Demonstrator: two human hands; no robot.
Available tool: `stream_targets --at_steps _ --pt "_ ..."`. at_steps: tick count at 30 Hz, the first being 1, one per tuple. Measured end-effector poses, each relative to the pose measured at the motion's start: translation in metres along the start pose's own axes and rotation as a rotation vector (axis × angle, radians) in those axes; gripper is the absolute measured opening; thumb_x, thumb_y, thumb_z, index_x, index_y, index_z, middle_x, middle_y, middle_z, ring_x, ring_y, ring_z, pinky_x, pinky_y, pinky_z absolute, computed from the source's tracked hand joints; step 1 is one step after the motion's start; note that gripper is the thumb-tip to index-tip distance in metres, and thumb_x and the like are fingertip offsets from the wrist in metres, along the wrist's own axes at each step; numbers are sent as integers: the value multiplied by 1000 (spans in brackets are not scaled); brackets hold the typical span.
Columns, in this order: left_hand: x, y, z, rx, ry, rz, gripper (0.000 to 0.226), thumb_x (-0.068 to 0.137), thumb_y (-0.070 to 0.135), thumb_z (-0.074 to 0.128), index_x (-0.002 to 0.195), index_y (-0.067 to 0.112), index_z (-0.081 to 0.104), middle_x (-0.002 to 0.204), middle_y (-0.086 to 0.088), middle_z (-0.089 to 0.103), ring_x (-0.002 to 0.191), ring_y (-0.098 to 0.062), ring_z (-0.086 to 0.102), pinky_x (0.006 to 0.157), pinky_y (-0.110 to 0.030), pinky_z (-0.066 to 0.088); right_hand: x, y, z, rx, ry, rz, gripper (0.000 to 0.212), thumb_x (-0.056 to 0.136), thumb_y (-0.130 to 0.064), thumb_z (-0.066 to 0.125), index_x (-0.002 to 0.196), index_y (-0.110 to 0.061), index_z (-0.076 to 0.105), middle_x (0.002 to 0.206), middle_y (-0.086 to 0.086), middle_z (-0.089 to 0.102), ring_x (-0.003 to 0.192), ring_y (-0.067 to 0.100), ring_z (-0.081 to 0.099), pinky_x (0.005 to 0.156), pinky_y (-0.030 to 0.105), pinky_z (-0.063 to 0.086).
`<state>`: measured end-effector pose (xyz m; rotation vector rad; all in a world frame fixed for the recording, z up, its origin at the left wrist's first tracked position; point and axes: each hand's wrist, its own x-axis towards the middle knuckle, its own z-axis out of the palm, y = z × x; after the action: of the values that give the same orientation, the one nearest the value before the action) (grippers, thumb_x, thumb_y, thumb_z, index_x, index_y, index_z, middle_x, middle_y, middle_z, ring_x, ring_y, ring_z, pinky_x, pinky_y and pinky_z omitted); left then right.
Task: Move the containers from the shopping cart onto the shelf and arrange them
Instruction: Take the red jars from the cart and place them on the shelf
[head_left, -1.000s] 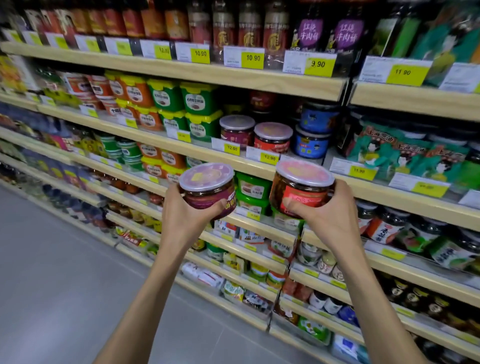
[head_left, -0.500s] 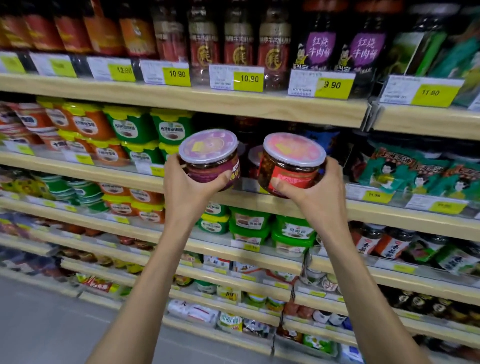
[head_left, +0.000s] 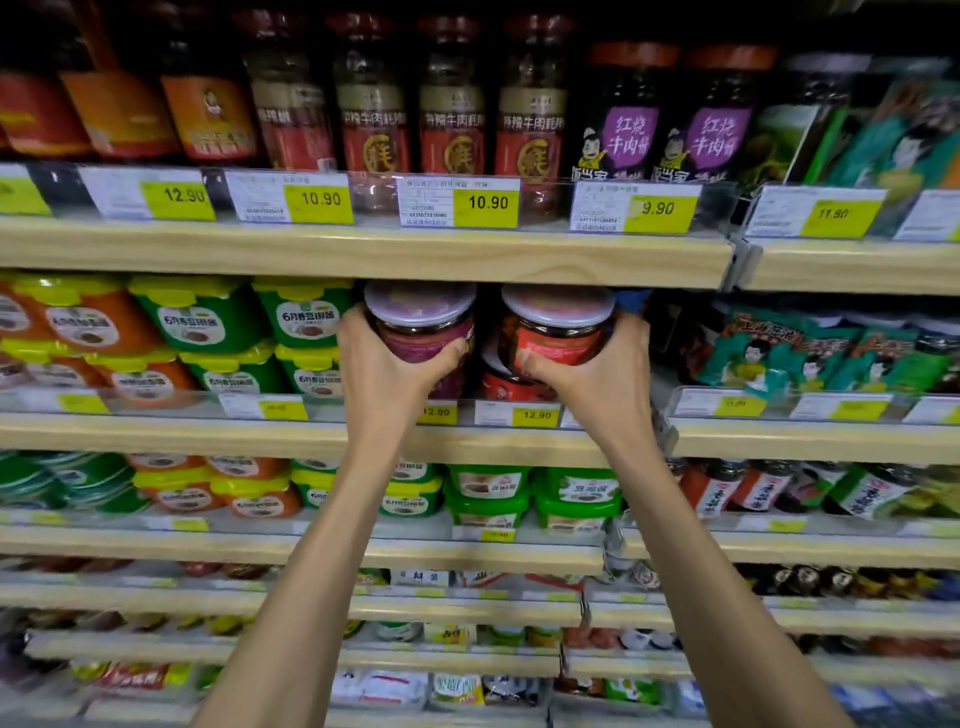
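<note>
From the head camera, both bare arms reach up to the second shelf (head_left: 363, 439). The left hand (head_left: 387, 371) is wrapped around a purple-labelled jar (head_left: 423, 332), thumb pressed across its front, fingers curled behind. The right hand (head_left: 597, 374) clasps a red-labelled jar (head_left: 558, 330) the same way. Both jars sit side by side, upright, their pale lids just under the upper shelf board (head_left: 363, 252) at twelve o'clock. Another red jar (head_left: 506, 382) stands on the shelf below the red-labelled one, at its seven o'clock. Green tubs (head_left: 306, 317) are stacked at nine o'clock of the left hand; green packets (head_left: 810, 353) lie at three o'clock of the right. Yellow price tags (head_left: 535, 415) line the shelf edge beneath.
</note>
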<state>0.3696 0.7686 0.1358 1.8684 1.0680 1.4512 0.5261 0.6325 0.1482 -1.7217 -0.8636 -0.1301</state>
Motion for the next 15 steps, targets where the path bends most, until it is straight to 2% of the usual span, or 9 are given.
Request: stream_targets --at_steps 2,3,6,8,11,15 --pt "5 1 5 7 4 17 86 54 55 88 118 7 54 114 -7 59 109 -25 57 78 -24 39 5 0 5 -6 10 -2 94 49 -48 90 125 -11 49 112 1 45 121 26 49 96 32 43" --pt "7 0 8 14 3 29 84 54 54 88 116 7 55 111 -7 60 107 -25 57 76 -23 36 6 0 8 -7 12 2 96 47 -52 87 124 -11 50 113 2 47 121 26 49 96 34 44" --pt "8 -3 13 56 -26 24 85 55 61 84 114 7 55 110 -8 61 105 -27 59 75 -30 42 8 3 15 -7 19 9 101 44 -61 80 125 -9 51 117 6 51 120 25 50 98 33 43" --pt "7 -5 15 78 -29 20 87 56 65 81 116 7 55 110 -10 62 105 -30 59 77 -35 47 9 6 18 -23 7 19 101 47 -57 85 127 -6 50 119 9 51 122 26 48 94 24 37" --pt "7 -6 15 77 -14 37 89 57 67 80 117 6 56 110 -12 62 105 -30 59 80 -38 49 11 8 21 -64 -33 32 94 56 -47 91 130 -7 47 123 10 48 121 24 46 86 18 31" --pt "6 -8 14 94 -1 32 92 59 68 77 122 4 55 114 -13 61 109 -31 57 86 -43 49 13 8 23 -95 -46 14 95 59 -49 89 133 -7 45 126 10 46 121 23 44 90 24 35"
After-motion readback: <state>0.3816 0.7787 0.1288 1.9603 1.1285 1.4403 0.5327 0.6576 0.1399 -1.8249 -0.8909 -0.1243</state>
